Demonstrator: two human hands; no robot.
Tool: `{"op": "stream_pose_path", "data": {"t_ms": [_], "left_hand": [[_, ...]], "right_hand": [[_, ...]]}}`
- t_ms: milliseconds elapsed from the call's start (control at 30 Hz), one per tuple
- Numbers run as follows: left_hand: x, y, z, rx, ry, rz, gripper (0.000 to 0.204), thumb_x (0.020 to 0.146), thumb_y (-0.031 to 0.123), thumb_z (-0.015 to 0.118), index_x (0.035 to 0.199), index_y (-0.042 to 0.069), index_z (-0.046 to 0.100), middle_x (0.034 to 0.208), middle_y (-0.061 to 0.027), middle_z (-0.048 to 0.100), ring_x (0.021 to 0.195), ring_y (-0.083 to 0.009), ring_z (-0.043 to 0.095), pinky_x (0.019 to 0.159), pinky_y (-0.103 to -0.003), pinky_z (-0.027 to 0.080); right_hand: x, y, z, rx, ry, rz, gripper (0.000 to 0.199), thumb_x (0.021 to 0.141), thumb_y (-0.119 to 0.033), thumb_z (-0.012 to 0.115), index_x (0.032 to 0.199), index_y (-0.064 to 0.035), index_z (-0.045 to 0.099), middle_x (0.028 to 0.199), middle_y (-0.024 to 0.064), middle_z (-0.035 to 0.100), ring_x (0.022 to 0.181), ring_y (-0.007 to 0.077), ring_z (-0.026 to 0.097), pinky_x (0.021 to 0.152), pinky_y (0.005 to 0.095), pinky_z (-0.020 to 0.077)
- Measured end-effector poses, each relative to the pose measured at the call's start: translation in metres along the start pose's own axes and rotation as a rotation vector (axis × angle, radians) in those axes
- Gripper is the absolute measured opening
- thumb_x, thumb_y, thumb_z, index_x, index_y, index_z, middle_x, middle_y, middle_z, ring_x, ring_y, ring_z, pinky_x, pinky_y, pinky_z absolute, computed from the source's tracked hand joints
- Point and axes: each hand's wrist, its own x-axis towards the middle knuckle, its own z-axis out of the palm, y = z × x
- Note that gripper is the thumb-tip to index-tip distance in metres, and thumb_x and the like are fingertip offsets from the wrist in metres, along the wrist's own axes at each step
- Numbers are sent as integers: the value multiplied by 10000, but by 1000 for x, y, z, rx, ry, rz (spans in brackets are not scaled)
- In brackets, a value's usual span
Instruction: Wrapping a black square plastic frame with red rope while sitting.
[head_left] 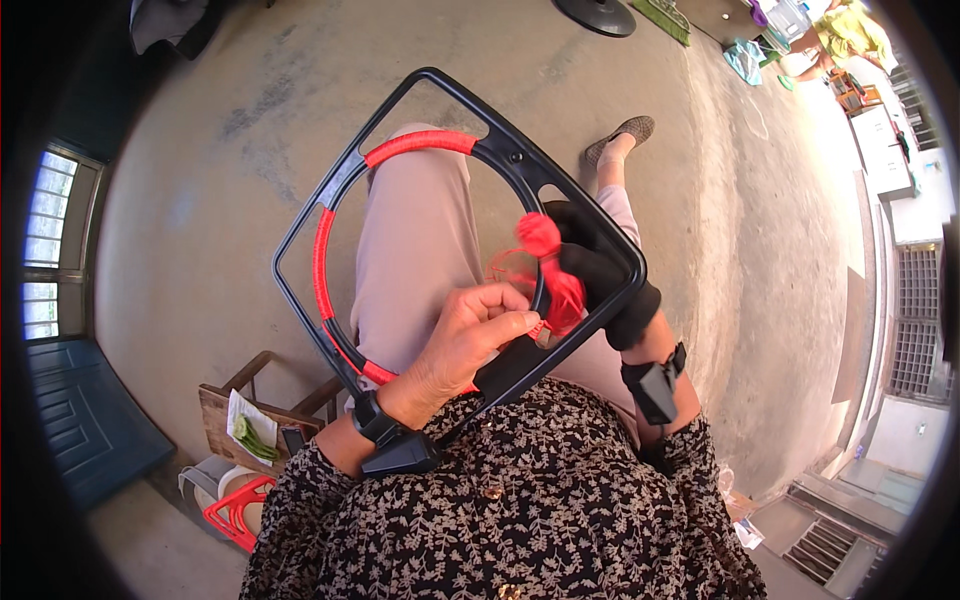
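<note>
A black four-cornered frame [570, 178] with a round inner ring lies tilted over my lap. Red cord wrapping [322, 262] covers separate stretches of the ring. My left hand [455, 335], bare, is closed in a pinch at the ring's right side, thumb and forefinger on red cord where it meets the ring. Beyond that side, my right hand [610, 285], in a black glove, is closed around a loose bundle of red cord [566, 300], slightly blurred. Thin strands loop from the bundle into the ring's opening. The frame's right corner hides part of the glove.
At lower left stands a wooden stool [222, 425] carrying a white sheet and something green, beside a red plastic stool [235, 510]. A green broom head [664, 18] and a round black base [597, 14] sit at the far side. A blue door [95, 410] is at left.
</note>
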Motion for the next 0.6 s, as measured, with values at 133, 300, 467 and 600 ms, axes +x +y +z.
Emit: {"op": "stream_pose_path", "data": {"t_ms": [133,300,467,600], "left_hand": [[0,-4,4,-86,53,29,152,895,171,594,883,22,623,796,0,625,680,-33,557,620,-167,445],[5,-3,5,-77,127,-33,254,927,253,555,870,28,661,707,4,625,576,-30,542,495,-168,399],[7,-10,-7,-145,103,-118,233,915,209,508,910,19,644,769,-16,643,629,-53,577,550,-189,439],[5,-1,-2,-140,8,-168,231,886,153,492,924,-25,634,833,-62,657,672,-84,610,619,-212,498]], "right_hand": [[8,-1,20,-392,-87,242,340,920,-260,550,1145,-6,570,904,51,640,813,111,588,781,240,480],[-5,55,-16,276,-325,240,339,945,-242,517,1195,-15,544,1112,93,598,950,123,573,823,249,475],[2,50,0,324,-86,30,311,939,-188,507,1187,-1,526,1102,105,595,954,166,590,850,289,483],[18,45,-49,580,103,-152,270,943,-273,492,1064,-35,534,963,104,598,861,216,601,809,343,507]]}}
